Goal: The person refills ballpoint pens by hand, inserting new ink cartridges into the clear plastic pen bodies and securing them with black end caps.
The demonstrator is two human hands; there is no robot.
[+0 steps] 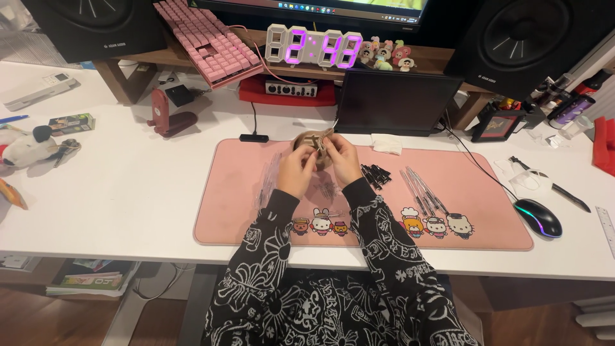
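Your left hand (296,172) and right hand (344,160) meet over the far middle of the pink desk mat (243,218), and between them you hold a small bundle of tan, wooden-looking pieces (318,142). The fingers of both hands are curled in and pinching that bundle from either side, left fingertips on its near left edge, right fingertips wrapped over its right side; how the single pieces sit inside the grip is too small to tell. Just behind your fingertips, partly hidden by them, lies a round brownish thing (306,142) on the mat. Below your wrists, between your forearms, a faint light-coloured piece (325,189) lies flat on the mat. To the right of your right hand, near the knuckles, sits a heap of small black parts (375,175), and further right a row of thin clear tubes (421,189) lies slantwise. To the left of your left hand a clear plastic sleeve (269,176) rests on the mat. Well beyond your fingers stands a dark tablet screen (397,102), with a digital clock glowing purple (314,46) on the shelf above it. Far off to the right of your right hand a computer mouse (538,218) sits on the white desk (128,192).
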